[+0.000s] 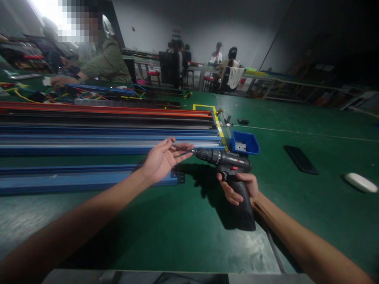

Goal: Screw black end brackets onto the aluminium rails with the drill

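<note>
My right hand (pixel 237 189) is wrapped around the handle of a black cordless drill (pixel 223 157), with a finger at its trigger. The drill points left and has a long thin bit (pixel 185 148) in its chuck. At the bit's far end, my left hand (pixel 161 159) is turned palm up, thumb and forefinger closed at the tip, the other fingers stretched out behind the bit. Whether a small part sits at that tip is too fine to tell. Below my left hand, a blue metal profile (pixel 89 179) ends in a dark end piece (pixel 181 176).
Blue, black and orange profiles (pixel 103 142) lie side by side on the green table (pixel 166 232). A blue bin (pixel 245 142) with metal parts, a black phone-like slab (pixel 301 159) and a white rounded object (pixel 361 182) are at right. A co-worker (pixel 103 61) sits across, near wires.
</note>
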Tool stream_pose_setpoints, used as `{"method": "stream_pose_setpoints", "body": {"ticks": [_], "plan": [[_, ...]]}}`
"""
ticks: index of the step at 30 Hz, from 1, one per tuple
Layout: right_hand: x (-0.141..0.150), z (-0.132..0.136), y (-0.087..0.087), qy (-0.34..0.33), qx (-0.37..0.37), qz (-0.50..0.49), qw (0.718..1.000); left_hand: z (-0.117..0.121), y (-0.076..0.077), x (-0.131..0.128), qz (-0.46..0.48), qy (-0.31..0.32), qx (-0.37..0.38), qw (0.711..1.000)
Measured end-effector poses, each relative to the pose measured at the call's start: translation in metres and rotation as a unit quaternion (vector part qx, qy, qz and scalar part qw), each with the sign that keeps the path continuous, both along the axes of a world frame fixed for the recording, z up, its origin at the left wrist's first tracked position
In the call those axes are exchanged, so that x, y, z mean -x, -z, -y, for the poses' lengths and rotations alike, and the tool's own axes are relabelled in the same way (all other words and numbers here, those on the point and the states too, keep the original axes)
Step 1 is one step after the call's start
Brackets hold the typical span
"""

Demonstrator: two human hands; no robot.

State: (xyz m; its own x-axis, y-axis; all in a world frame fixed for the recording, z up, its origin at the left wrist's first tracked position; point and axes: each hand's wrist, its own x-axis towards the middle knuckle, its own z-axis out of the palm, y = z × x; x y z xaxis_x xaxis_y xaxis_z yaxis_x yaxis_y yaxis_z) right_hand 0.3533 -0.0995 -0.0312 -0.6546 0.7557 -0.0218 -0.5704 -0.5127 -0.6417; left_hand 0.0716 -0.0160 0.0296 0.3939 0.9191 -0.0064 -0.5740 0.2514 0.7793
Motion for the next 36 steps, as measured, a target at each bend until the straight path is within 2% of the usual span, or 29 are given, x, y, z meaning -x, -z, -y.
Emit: {"method": "stream_pose_setpoints", "body": {"ticks": [3,6,10,13,14,17,19,23,28,33,36], "plan": [[0.003,0.003,-0.001,0.002,-0.008,0.011,1.0,-0.004,0.0,0.005,-0.04,-0.042,-0.035,0.998],[0.005,0.006,-0.001,-0.006,-0.006,0.02,1.0,-0.009,0.0,0.009,-0.136,-0.095,-0.146,0.975],[0.007,0.008,0.001,-0.025,0.001,0.008,1.0,-0.014,-0.01,0.019,-0.269,-0.142,-0.324,0.896],[0.008,0.009,0.002,-0.032,0.004,0.007,0.999,-0.014,-0.023,0.028,-0.329,-0.147,-0.378,0.853],[0.008,0.009,0.002,-0.034,0.005,0.007,0.999,-0.013,-0.028,0.03,-0.365,-0.141,-0.394,0.832],[0.007,0.01,0.002,-0.043,0.007,0.012,0.999,-0.01,-0.04,0.036,-0.49,-0.063,-0.45,0.744],[0.006,0.01,0.002,-0.051,0.008,0.016,0.999,-0.009,-0.044,0.037,-0.528,-0.019,-0.462,0.712],[0.005,0.013,0.001,-0.061,0.02,0.03,0.998,-0.004,-0.044,0.032,-0.545,0.027,-0.483,0.685],[0.005,0.015,-0.003,-0.08,0.04,0.042,0.995,0.005,-0.034,0.023,-0.57,0.068,-0.525,0.629],[0.004,0.018,-0.004,-0.091,0.045,0.054,0.993,0.013,-0.034,0.021,-0.55,0.164,-0.52,0.633],[0.004,0.019,-0.003,-0.09,0.052,0.058,0.993,0.012,-0.035,0.022,-0.535,0.19,-0.513,0.644]]}}
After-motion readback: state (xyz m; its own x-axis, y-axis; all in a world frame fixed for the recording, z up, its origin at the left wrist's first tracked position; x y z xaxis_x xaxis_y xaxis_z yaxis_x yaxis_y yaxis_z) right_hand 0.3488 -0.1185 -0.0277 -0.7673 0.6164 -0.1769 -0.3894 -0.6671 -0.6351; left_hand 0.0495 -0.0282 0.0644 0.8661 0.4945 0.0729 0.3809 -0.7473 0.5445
